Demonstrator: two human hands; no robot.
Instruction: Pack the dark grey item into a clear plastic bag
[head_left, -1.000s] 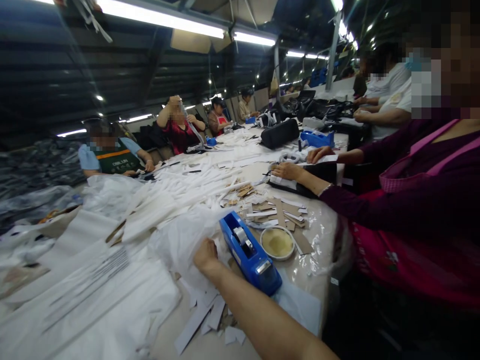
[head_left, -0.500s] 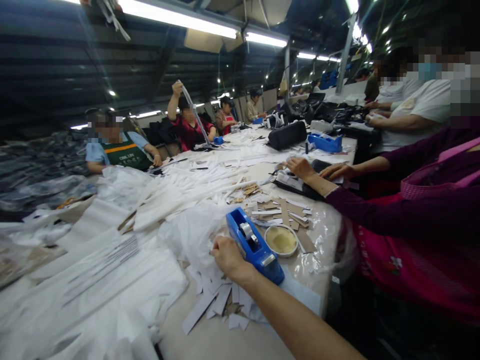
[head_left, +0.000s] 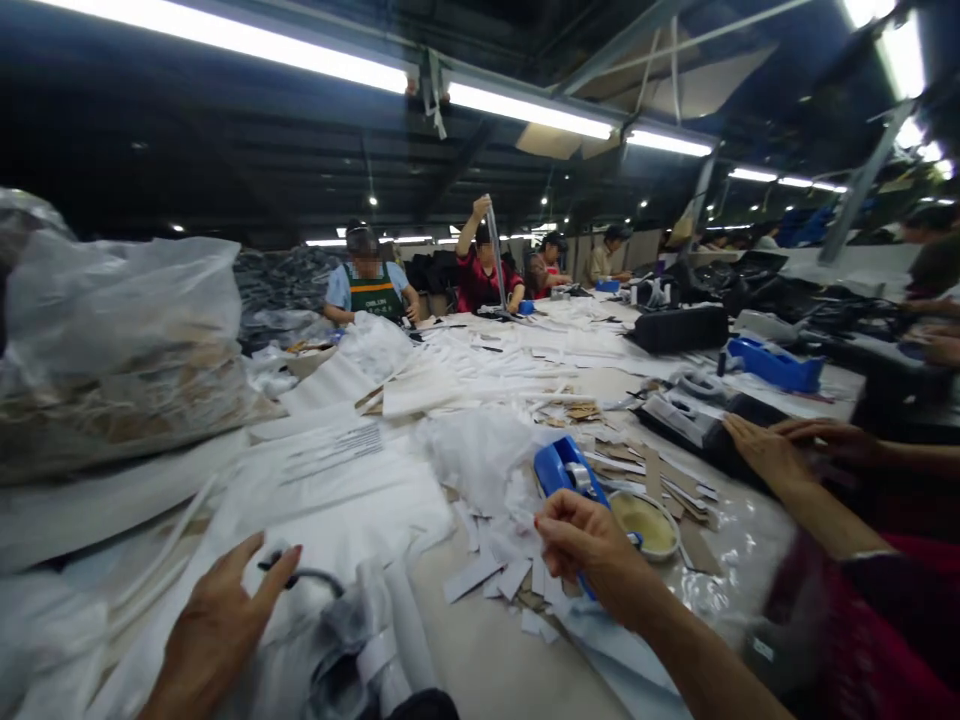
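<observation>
Left grip point(head_left: 217, 620): thumb and fingers spread wide, beside the dark cord point(head_left: 324, 577); contact unclear. Wrapped bundle point(head_left: 334, 645) on desk point(head_left: 469, 670), to its right, nearer it than right grip point(head_left: 592, 540); long axis roughly fore-and-aft. Right: fingers curled near tape dispenser point(head_left: 556, 464); closure, contents cannot be told.
</observation>
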